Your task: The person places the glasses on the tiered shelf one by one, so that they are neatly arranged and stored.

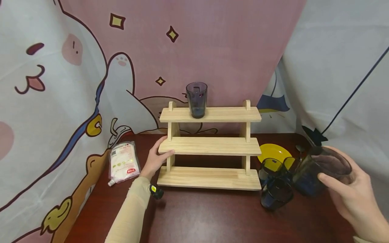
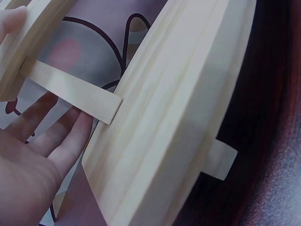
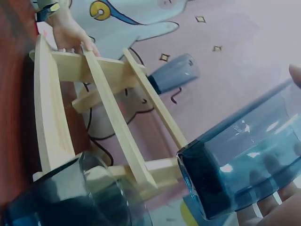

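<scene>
A three-tier wooden display shelf stands on the table. My left hand grips the left end of its middle board, thumb at the front edge and fingers behind the side upright. My right hand holds a blue-tinted drinking glass, tilted, at the right of the table. In the right wrist view this glass shows large, with fingers wrapped beneath it. One similar glass stands upright on the top board. Three more, including the front glass, are grouped by the shelf's right end.
A yellow plate lies behind the grouped glasses, with a spoon beside it. Left of the shelf lies a clear plastic packet with a printed label. Patterned cloth hangs behind and at both sides of the dark red table.
</scene>
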{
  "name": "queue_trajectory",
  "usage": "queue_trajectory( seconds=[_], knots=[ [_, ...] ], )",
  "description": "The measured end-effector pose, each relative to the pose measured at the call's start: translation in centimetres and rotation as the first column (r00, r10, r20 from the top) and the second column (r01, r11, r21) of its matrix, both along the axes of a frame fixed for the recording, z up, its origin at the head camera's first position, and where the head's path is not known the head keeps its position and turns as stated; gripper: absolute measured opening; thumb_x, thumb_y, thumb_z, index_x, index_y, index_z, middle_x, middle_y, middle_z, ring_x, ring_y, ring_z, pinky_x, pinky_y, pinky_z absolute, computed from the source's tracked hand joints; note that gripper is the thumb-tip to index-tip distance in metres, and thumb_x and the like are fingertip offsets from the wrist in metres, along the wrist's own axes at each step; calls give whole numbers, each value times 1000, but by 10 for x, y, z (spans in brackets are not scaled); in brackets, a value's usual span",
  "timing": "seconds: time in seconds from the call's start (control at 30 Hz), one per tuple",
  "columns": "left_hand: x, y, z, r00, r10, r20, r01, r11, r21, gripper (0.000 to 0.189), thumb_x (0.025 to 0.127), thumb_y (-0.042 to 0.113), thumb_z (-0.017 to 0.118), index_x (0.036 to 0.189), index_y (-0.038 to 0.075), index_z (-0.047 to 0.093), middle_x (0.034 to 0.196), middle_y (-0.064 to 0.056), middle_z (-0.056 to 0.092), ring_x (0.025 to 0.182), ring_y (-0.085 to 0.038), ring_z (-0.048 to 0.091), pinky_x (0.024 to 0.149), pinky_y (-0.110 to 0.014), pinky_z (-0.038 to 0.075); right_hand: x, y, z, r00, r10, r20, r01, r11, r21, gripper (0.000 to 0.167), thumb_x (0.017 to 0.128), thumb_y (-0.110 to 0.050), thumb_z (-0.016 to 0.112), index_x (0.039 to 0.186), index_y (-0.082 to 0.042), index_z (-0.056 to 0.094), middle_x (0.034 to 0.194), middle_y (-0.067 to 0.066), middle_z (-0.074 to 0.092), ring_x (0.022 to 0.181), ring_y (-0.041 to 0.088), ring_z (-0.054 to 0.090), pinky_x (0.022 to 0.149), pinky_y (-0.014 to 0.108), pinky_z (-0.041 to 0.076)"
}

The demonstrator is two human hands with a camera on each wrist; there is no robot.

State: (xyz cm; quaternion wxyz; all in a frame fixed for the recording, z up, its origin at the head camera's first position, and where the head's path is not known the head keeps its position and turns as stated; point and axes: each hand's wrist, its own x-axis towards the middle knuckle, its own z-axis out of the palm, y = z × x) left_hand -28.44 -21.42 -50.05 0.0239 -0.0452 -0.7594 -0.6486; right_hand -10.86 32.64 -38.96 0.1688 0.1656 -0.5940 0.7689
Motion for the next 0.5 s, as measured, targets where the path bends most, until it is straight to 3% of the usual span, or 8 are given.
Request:
queue_trajectory(
  seconds=[0.27, 0.37, 0.5],
  knots=[
    [1, 0, -1, 1000, 2, -4, -2, 1000, -3, 76, 92, 22, 85, 156, 39, 48, 157, -6, 48, 112, -26, 65, 88, -39, 59, -41, -34, 20, 999, 34, -27, -32, 998, 62, 74, 88, 34, 54, 155, 6, 41, 132, 12, 67, 118, 17, 67, 86, 22, 59],
    [0, 0, 0, 1000, -1, -3, 1, 1000, 2, 76, 92, 23, 85, 156, 38, 48, 159, -5, 46, 114, -26, 65, 89, -39, 59, -56, -47, 27, 1000, -15, -5, 15, 984, 176, 73, 88, 27, 65, 154, 1, 46, 129, 8, 67, 115, 13, 67, 84, 18, 58],
    [0, 0, 0, 1000, 1, -1, 0, 1000, 14, 75, 92, 22, 85, 155, 38, 49, 157, -6, 47, 114, -27, 65, 89, -40, 59, -73, -66, 38, 995, -97, 35, 80, 939, 335, 73, 89, 14, 76, 153, -8, 50, 127, 3, 67, 109, 10, 66, 83, 15, 55]
  ],
)
